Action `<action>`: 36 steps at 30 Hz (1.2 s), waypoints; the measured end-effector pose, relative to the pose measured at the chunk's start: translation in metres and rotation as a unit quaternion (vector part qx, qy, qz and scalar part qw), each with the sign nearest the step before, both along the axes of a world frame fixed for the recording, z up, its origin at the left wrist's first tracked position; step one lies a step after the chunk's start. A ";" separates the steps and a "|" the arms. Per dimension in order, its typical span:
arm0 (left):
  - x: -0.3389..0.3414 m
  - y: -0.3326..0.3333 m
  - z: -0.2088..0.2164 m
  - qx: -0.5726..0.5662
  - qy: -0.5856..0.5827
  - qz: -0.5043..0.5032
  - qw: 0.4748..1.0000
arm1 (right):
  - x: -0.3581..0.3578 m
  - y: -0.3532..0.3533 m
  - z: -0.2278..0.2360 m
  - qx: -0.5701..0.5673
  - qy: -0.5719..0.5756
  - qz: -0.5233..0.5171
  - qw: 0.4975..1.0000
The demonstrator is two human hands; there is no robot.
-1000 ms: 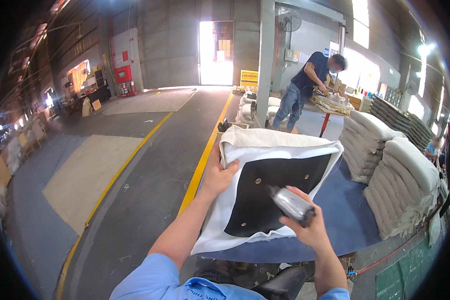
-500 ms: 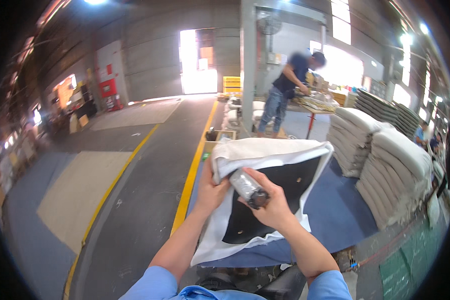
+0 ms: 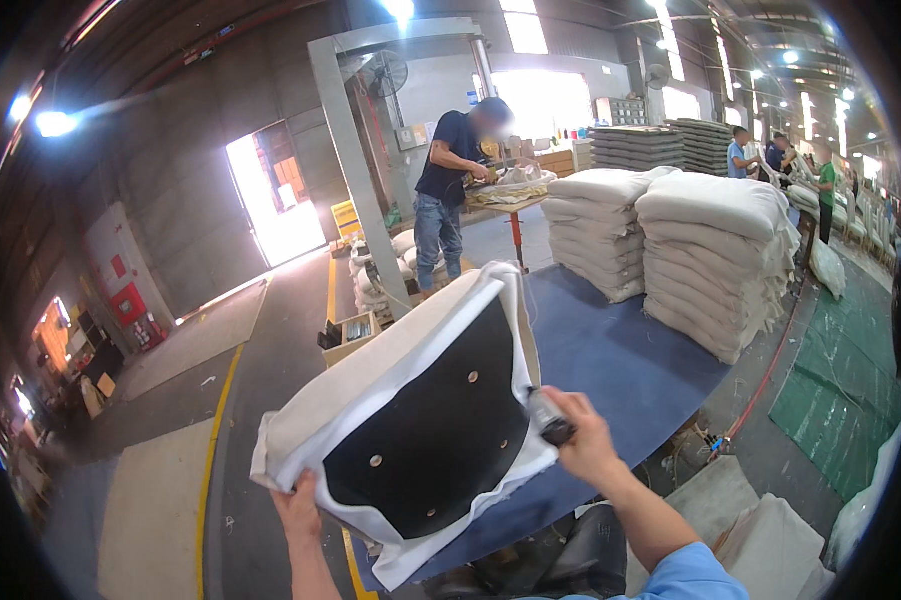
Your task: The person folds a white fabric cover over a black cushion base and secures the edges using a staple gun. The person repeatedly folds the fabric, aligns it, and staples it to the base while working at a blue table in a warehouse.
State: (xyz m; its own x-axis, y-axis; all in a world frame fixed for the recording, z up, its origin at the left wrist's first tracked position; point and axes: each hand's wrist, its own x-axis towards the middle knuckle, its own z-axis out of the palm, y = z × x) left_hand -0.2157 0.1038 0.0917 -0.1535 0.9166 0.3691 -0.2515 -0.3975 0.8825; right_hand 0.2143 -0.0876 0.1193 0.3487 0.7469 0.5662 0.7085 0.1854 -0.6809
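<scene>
A seat cushion (image 3: pixel 366 355) covered in off-white fabric stands tilted on the blue-topped table in front of me. Its underside faces me: a black board (image 3: pixel 436 430) with several small round holes, framed by the white folded fabric edge. My left hand (image 3: pixel 299 510) grips the cushion's lower left corner, with the fingers partly hidden behind the fabric. At the right side, my right hand (image 3: pixel 586 440) is closed around a silver-and-black staple gun (image 3: pixel 551 420). The gun's nose end is at the cushion's right fabric edge.
The blue tabletop (image 3: pixel 631 385) extends right to stacks of off-white cushions (image 3: pixel 716 265). A box of small items (image 3: pixel 356 332) stands behind the cushion, near a grey post (image 3: pixel 356 190). Beyond, a person in dark clothing (image 3: pixel 451 180) works at another table. A red hose (image 3: pixel 761 385) runs along the right.
The cushion has turned and tilted. My left hand has shifted down to its lower left corner; the staple gun in my right hand has moved from the left fabric edge to the right one.
</scene>
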 end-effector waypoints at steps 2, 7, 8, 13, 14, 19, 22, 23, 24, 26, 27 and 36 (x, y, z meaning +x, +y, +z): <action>-0.014 -0.015 -0.008 -0.008 -0.016 -0.002 1.000 | 0.049 -0.001 -0.042 -0.083 -0.009 -0.150 0.985; -0.043 -0.031 -0.031 -0.037 -0.018 -0.041 0.998 | 0.135 -0.008 -0.142 -0.249 -0.047 -0.307 0.917; -0.047 -0.037 -0.032 -0.029 -0.013 -0.041 0.999 | 0.141 -0.007 -0.152 -0.282 -0.054 -0.322 0.902; -0.072 -0.051 -0.033 -0.026 -0.011 -0.014 0.999 | 0.132 0.012 -0.159 -0.439 -0.079 -0.270 0.853; -0.075 -0.052 -0.034 -0.022 -0.021 -0.007 1.000 | 0.127 0.018 -0.152 -0.471 -0.091 -0.258 0.839; -0.100 -0.045 -0.026 -0.061 0.005 -0.009 0.998 | 0.117 0.048 -0.032 -0.046 0.259 0.183 0.947; -0.104 -0.050 -0.032 -0.056 0.006 -0.014 0.998 | 0.074 0.070 0.064 0.018 0.233 0.280 0.931; -0.092 -0.040 -0.026 -0.039 0.003 -0.034 0.999 | 0.076 0.090 0.066 0.071 0.219 0.281 0.932; -0.086 -0.032 -0.016 -0.044 0.026 -0.043 0.998 | 0.079 0.110 0.065 0.123 0.201 0.288 0.928; -0.099 -0.041 -0.006 -0.065 0.065 -0.013 0.996 | 0.054 0.133 0.078 0.074 0.209 0.309 0.925; -0.100 -0.048 0.003 -0.048 0.137 0.012 0.989 | 0.046 0.142 0.082 0.049 0.209 0.314 0.925; 0.079 -0.122 0.224 0.366 0.606 0.071 0.703 | 0.013 0.151 0.076 0.127 0.195 0.171 0.957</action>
State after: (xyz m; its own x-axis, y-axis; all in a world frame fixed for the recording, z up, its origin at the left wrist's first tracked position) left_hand -0.1372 -0.0180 0.3161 0.6092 0.4212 0.6720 0.5968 -0.8015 -0.0386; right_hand 0.2277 0.0629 0.1955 0.3292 0.7114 0.6208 0.2775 0.5556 -0.7838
